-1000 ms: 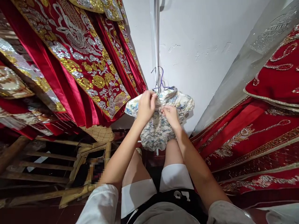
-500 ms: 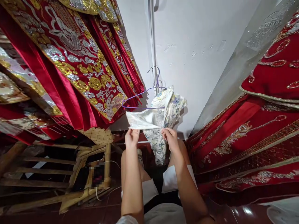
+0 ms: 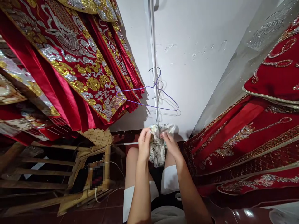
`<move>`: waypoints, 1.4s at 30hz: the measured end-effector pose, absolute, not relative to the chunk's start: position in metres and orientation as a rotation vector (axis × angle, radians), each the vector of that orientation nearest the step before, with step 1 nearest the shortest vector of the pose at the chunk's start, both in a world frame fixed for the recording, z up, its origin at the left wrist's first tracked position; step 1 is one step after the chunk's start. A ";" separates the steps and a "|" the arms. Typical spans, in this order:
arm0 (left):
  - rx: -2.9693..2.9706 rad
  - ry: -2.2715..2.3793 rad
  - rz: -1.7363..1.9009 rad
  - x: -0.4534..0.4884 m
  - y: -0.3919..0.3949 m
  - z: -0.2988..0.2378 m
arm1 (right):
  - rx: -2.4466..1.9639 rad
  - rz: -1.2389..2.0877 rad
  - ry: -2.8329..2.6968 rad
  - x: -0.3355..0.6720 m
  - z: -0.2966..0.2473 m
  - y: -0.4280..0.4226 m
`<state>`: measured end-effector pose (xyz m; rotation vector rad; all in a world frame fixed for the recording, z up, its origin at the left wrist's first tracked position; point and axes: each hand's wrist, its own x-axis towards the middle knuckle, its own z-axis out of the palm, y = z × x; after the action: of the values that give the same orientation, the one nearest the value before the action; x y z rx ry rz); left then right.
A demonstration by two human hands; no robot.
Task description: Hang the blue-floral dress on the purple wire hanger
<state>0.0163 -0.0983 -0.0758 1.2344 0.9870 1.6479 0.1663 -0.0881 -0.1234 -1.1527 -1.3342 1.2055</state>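
My left hand (image 3: pixel 144 143) and my right hand (image 3: pixel 169 143) are both closed on a small white garment with a blue and green print (image 3: pixel 158 148), bunched between them below the hanger. A bare purple wire hanger (image 3: pixel 149 99) hangs from a thin metal pole (image 3: pixel 153 56) against the white wall, just above my hands. The garment hangs down in front of my knees.
Red robes with gold and silver embroidery (image 3: pixel 70 62) hang at the left, and more red embroidered cloth (image 3: pixel 252 140) lies at the right. A bamboo chair (image 3: pixel 77 168) with a woven piece on it stands at lower left. The floor is dark red tile.
The garment has come off the hanger, which now hangs bare. My hands pulled it down and gathered it into a bunch between them.
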 end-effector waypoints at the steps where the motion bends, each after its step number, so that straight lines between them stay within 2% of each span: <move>1: 1.339 0.993 1.583 0.023 -0.103 -0.073 | -1.107 1.264 -1.264 0.164 -0.119 -0.090; 4: 1.534 1.012 1.522 0.032 -0.105 -0.069 | -0.929 1.488 -1.182 0.161 -0.098 -0.091; 7: 1.580 1.065 1.628 0.019 -0.087 -0.071 | -0.808 1.602 -1.336 0.167 -0.069 -0.081; 9: 1.620 1.048 1.556 0.004 -0.071 -0.072 | -0.779 1.624 -1.493 0.176 -0.044 -0.063; 11: 1.696 0.982 1.261 -0.012 -0.059 -0.073 | -0.773 1.492 -1.596 0.185 -0.018 -0.038; 13: 1.769 0.926 0.917 -0.026 -0.055 -0.069 | -0.765 1.176 -1.596 0.193 0.003 -0.007; 15: 1.833 0.960 0.756 -0.039 -0.056 -0.062 | -0.766 0.921 -1.532 0.195 0.012 0.025; 18: 1.968 1.164 0.751 -0.058 -0.061 -0.045 | -0.873 0.829 -1.498 0.187 0.002 0.064; 21: 2.152 1.392 0.636 -0.075 -0.062 -0.029 | -1.062 0.970 -1.536 0.176 -0.023 0.082; 23: 2.267 1.531 0.489 -0.086 -0.060 -0.025 | -1.121 0.993 -1.545 0.177 -0.037 0.081; 27: 2.319 1.718 0.109 -0.113 -0.045 -0.025 | -1.096 0.828 -1.578 0.205 -0.047 0.061; 29: 2.281 1.767 0.053 -0.125 -0.033 -0.021 | -1.106 0.783 -1.603 0.222 -0.043 0.049; 31: 2.294 1.837 0.129 -0.132 -0.020 -0.010 | -1.125 0.745 -1.610 0.236 -0.036 0.040; 34: 2.410 1.887 0.469 -0.130 -0.002 0.015 | -1.165 0.711 -1.607 0.246 -0.025 0.031; 38: 2.485 1.562 1.035 -0.108 0.015 0.045 | -1.157 0.739 -1.626 0.238 -0.018 0.017; 42: 2.420 1.354 1.205 -0.089 0.031 0.055 | -0.997 0.834 -1.746 0.229 -0.017 0.002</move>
<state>-0.0891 0.0311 0.0553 2.4203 1.3543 1.2048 0.2291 0.0022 -0.0171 -0.9970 -1.7463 0.8337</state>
